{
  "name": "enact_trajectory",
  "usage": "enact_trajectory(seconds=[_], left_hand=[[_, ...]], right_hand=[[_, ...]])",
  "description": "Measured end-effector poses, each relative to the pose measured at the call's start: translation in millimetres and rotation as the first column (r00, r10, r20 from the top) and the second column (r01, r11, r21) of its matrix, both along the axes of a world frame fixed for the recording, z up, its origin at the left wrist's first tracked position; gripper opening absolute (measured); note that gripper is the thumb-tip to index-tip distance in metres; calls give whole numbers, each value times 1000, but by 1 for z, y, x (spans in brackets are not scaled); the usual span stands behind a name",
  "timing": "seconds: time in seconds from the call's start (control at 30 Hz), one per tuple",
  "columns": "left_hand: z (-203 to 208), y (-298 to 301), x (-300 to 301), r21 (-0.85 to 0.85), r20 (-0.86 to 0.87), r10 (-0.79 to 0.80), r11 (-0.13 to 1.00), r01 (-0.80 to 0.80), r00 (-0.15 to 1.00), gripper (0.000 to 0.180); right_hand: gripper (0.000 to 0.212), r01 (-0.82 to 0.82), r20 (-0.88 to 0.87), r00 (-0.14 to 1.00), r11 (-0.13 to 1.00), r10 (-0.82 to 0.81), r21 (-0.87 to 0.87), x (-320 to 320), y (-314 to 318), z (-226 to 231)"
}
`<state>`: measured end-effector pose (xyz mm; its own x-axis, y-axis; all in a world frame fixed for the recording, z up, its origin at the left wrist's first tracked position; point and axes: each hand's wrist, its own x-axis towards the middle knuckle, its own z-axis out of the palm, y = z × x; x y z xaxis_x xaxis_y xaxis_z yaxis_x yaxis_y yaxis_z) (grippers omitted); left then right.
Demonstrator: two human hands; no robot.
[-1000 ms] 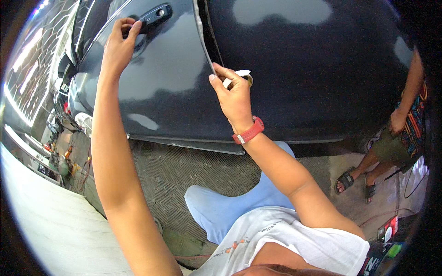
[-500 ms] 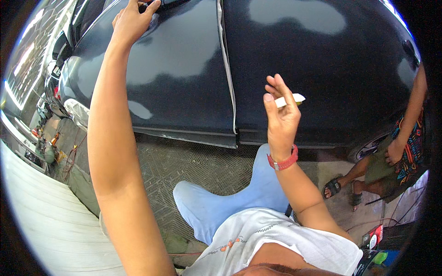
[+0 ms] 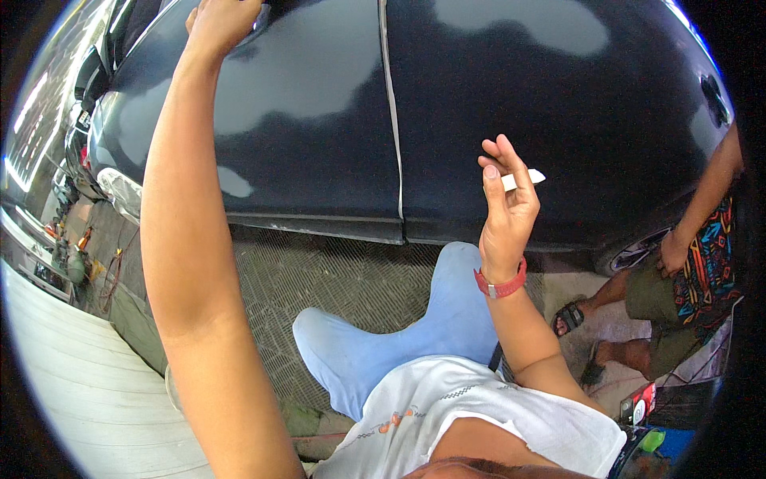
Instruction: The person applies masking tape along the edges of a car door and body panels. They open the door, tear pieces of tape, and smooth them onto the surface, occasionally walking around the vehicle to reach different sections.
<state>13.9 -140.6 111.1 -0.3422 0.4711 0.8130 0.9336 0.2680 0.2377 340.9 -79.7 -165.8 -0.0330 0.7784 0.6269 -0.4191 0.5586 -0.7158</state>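
My right hand [image 3: 505,214] pinches a small white plastic pry tool [image 3: 523,179] between thumb and fingers, its tip pointing toward three o'clock, held off the dark car door [image 3: 319,120]. My left hand [image 3: 223,20], at eleven o'clock, is closed over the door's handle area. The door seam [image 3: 391,120] runs between them. A seated person [image 3: 678,279] is at four o'clock.

Car door [image 3: 303,120]: glossy dark blue-black, pale sky reflections. Tool [image 3: 523,179] in right hand [image 3: 504,211]: white. Wristband [image 3: 501,285]: red. Trousers [image 3: 399,343]: light blue. Shorts [image 3: 706,255] at 3 o'clock: multicoloured geometric print.
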Motion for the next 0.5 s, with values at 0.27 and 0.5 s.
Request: enact_trajectory(seconds=[0.27,0.5], left_hand=[[1,-6,23,-47,137,-8,999,15,991,37],[-8,-5,22,-18,23,-58,998,58,998,38]], right_hand=[[42,-27,-25,999,1000,27,-8,-4,-2,-1],[38,-160,-80,984,987,158,-17,-28,-8,27]])
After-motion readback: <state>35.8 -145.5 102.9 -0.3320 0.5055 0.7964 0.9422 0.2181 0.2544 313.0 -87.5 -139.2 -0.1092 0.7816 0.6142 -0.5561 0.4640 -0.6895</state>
